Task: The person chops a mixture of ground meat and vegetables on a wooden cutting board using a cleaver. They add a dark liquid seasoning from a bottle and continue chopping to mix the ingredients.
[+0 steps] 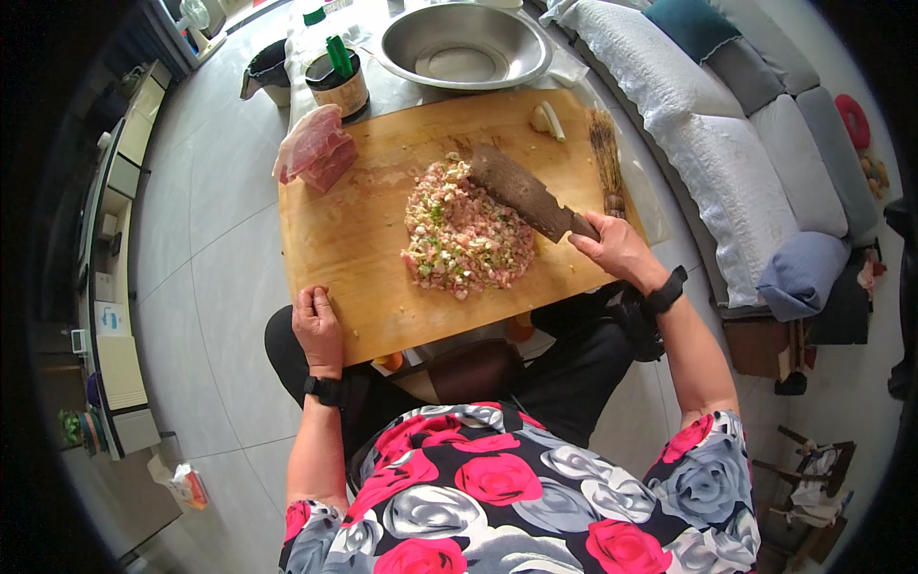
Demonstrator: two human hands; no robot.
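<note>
My right hand [618, 247] grips the handle of a dark, stained cleaver [520, 188], its blade lying flat and pointing up and left. The blade's far part touches a mound of minced meat mixed with chopped pale and green bits [466, 233]. This mound sits mid-board on a large wooden cutting board [344, 265]. At the board's near left corner, my left hand [318, 330] holds the edge with curled fingers. A slab of raw meat with a fat layer [319, 151] rests at the far left edge. Near the far right lies a white stalk piece [552, 120] beside a yellowish lump.
Behind the board stand a wide metal basin [465, 50] and a labelled tub [341, 90] with a green-handled item in it. A bristle brush [606, 161] lies along the right edge. A lined bin [269, 72] stands left of the table; a sofa [688, 136] runs along the right.
</note>
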